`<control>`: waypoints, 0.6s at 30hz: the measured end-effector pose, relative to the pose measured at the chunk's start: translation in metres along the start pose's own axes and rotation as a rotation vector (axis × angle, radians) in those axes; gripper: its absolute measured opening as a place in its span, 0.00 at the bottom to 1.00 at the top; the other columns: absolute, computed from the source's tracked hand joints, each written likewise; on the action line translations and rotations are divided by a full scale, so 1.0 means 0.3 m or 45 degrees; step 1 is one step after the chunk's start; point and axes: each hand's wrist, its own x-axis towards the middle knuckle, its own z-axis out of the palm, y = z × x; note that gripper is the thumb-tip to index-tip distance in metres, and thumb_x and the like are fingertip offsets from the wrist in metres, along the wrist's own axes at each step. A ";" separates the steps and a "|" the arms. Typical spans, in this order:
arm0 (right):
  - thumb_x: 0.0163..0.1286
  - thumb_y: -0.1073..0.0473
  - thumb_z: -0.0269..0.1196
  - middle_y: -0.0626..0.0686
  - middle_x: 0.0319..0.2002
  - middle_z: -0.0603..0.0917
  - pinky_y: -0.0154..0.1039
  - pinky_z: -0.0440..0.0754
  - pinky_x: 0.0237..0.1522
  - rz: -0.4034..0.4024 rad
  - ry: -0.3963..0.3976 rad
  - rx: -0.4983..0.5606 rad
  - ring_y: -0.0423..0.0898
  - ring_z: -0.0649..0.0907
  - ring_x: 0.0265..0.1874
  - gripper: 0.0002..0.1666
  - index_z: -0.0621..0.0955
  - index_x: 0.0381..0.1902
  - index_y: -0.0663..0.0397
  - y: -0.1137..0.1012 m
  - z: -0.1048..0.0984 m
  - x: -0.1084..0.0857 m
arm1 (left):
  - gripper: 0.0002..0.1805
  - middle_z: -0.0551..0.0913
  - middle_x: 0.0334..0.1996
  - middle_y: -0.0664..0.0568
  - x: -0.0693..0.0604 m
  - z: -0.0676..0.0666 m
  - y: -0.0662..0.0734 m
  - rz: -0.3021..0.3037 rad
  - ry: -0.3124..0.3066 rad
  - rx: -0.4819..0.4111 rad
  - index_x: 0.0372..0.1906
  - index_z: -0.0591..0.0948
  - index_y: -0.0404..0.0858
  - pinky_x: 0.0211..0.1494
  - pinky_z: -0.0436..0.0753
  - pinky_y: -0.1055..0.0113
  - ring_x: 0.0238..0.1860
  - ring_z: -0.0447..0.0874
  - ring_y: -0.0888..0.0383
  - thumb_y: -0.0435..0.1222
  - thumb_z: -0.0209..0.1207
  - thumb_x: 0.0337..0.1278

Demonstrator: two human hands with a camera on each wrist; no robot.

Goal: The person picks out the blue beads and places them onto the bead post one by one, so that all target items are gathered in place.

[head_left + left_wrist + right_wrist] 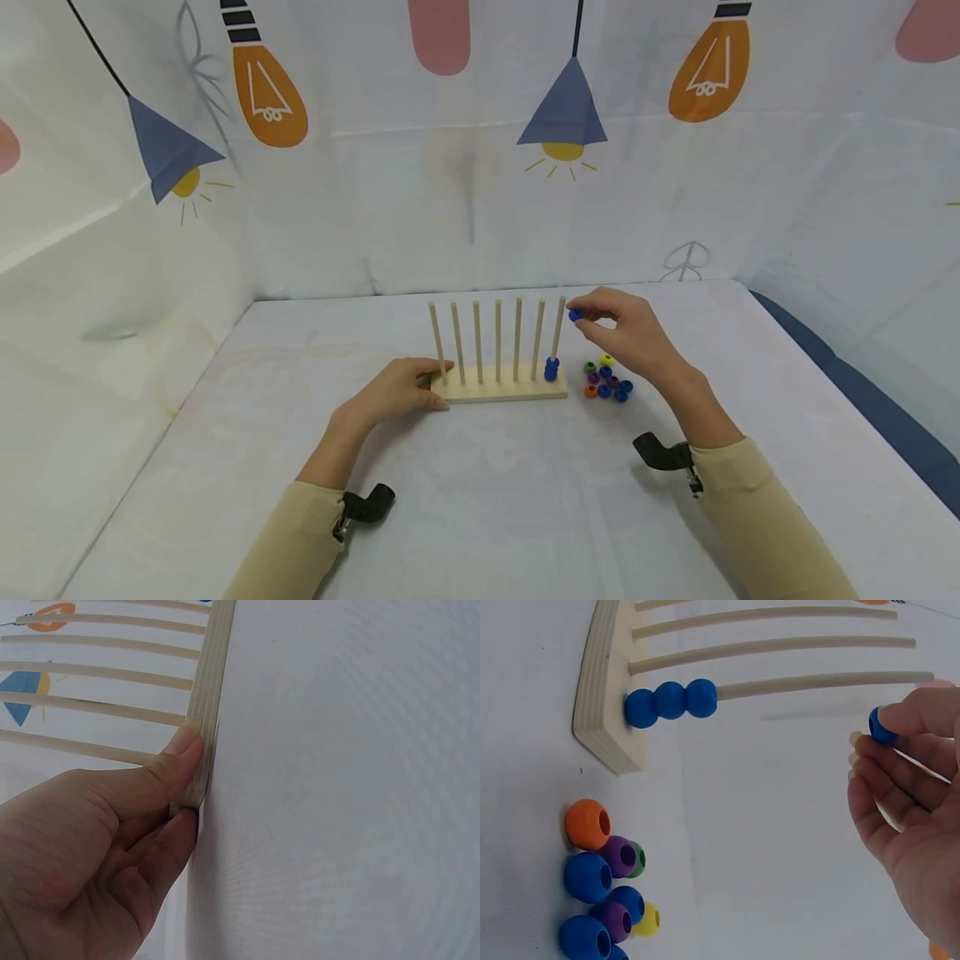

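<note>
A pale wooden peg board [498, 393] with a row of several upright pegs stands on the table. My left hand [401, 387] grips its left end, and the left wrist view shows the thumb [184, 742] on the base near the end peg. Three blue beads [670, 700] are threaded at the foot of the rightmost peg. Between thumb and fingertips my right hand [630, 329] pinches another blue bead [883, 726]. That bead is beside the top of the rightmost peg, apart from it, its hole partly visible in the right wrist view.
Right of the board lies a loose cluster of beads: an orange bead [587, 824], a yellow bead [607, 360], a green bead [589, 367], purple ones and several blue ones. A white printed cloth [420, 208] hangs behind the white table [510, 500].
</note>
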 end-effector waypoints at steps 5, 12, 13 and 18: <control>0.67 0.66 0.65 0.48 0.44 0.86 0.23 0.78 0.50 -0.058 0.023 0.049 0.36 0.81 0.41 0.15 0.85 0.52 0.55 -0.018 -0.004 0.007 | 0.37 0.75 0.68 0.58 0.003 0.002 0.000 0.009 -0.003 -0.003 0.68 0.75 0.43 0.76 0.67 0.52 0.76 0.63 0.52 0.41 0.73 0.50; 0.68 0.65 0.64 0.46 0.43 0.86 0.26 0.79 0.54 -0.060 0.080 0.070 0.34 0.80 0.41 0.15 0.85 0.52 0.51 -0.063 -0.016 0.026 | 0.37 0.75 0.69 0.58 0.006 0.002 -0.011 0.018 -0.006 0.017 0.68 0.75 0.43 0.76 0.66 0.51 0.76 0.62 0.51 0.42 0.73 0.51; 0.68 0.65 0.64 0.45 0.43 0.86 0.27 0.79 0.54 -0.056 0.084 0.071 0.34 0.80 0.41 0.15 0.85 0.52 0.51 -0.068 -0.016 0.027 | 0.37 0.75 0.69 0.59 0.005 0.002 -0.012 0.012 -0.007 0.013 0.68 0.75 0.44 0.76 0.67 0.51 0.76 0.62 0.51 0.42 0.72 0.51; 0.69 0.65 0.64 0.46 0.42 0.86 0.22 0.77 0.53 -0.037 0.106 0.088 0.34 0.80 0.41 0.14 0.86 0.52 0.52 -0.084 -0.020 0.029 | 0.36 0.75 0.68 0.60 0.005 0.000 -0.015 0.005 -0.005 -0.011 0.68 0.75 0.44 0.75 0.68 0.52 0.76 0.63 0.53 0.42 0.72 0.51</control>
